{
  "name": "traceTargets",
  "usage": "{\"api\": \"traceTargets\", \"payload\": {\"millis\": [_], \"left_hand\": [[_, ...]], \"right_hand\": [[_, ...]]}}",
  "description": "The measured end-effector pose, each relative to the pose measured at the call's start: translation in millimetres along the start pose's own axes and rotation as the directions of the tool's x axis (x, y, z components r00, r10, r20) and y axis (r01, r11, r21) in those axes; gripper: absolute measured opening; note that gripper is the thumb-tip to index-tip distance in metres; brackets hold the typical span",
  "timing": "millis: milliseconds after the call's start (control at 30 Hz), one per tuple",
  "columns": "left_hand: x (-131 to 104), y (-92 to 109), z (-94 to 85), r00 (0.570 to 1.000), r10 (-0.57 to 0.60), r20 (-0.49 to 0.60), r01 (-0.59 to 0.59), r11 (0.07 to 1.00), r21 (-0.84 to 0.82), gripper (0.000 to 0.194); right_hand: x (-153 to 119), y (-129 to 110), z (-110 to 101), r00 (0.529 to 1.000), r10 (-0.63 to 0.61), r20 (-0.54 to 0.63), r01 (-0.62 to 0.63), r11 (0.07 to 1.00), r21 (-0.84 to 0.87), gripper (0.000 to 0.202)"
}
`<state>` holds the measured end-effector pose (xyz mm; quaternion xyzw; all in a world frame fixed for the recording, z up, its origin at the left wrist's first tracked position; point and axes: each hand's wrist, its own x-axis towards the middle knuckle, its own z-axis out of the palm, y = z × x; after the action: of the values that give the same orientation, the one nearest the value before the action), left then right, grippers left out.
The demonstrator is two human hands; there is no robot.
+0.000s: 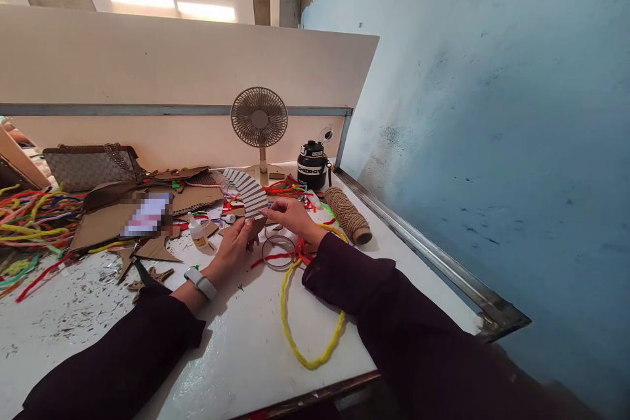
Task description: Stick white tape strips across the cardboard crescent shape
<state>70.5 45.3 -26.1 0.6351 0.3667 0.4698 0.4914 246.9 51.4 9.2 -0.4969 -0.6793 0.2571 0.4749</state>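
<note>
A curved strip with grey and white stripes (247,191) is held over the white table. My left hand (234,247) grips its lower end, with a piece of brown cardboard under the fingers. My right hand (294,216) pinches the strip's right edge between thumb and finger. Beneath my right hand a round ring (278,267) lies on the table, beside red pipe cleaners (303,251). A yellow fuzzy cord (315,365) forms a loop nearer the table's front edge. Left of my left hand stands a small white glue bottle (197,231).
A fan (259,119), a black bottle (312,165) and a twine roll (348,215) stand or lie behind and right. Cardboard (101,226), a phone (147,214), a handbag (91,167) and colourful pipe cleaners (29,216) cover the left. A metal rail (423,239) edges the right.
</note>
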Motion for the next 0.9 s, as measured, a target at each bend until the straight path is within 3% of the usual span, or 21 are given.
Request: {"api": "traceTargets", "payload": {"millis": [567,900], "left_hand": [[0.5,0.2,-0.5,0.998,-0.053,0.014,0.054,0.991,-0.12,0.038],[-2.5,0.9,-3.5,0.998,-0.054,0.029,0.059,0.974,-0.22,0.03]], "right_hand": [[3.1,5.2,-2.0,0.999,0.049,0.01,-0.049,0.997,0.055,0.039],[6.7,7.0,-5.1,0.962,0.062,0.268,-0.145,0.943,0.301,0.044]]}}
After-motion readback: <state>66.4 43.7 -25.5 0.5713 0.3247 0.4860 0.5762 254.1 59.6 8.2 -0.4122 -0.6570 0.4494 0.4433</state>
